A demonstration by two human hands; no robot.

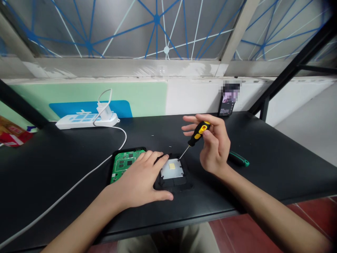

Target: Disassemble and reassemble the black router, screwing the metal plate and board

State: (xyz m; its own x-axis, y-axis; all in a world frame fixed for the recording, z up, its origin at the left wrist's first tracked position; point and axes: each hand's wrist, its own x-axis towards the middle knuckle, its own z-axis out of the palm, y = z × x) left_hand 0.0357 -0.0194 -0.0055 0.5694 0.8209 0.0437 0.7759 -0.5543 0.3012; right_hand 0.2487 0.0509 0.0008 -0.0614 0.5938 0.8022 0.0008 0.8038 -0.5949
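My right hand [217, 144] grips a black and yellow screwdriver [198, 134] by its handle, thumb and index finger on it, other fingers loose. The screwdriver's tip meets the upper right corner of a silver metal plate [166, 173], which has a cream pad [172, 166] in its middle. This plate sits in a black plastic cover [181, 182]. Across the cover's left side lies my left hand [142, 179], fingers stretched out and thumb apart, pressing on it. Partly under that hand is a green circuit board [125, 162] in a black housing.
Two tiny screws, a far screw [152, 135] and a nearer screw [170, 147], lie behind the cover. A green and black tool [239, 159] rests at right. Behind stand a white power strip [76, 121] with a cable [79, 188] and a phone [226, 102]. A red packet [13, 133] is far left.
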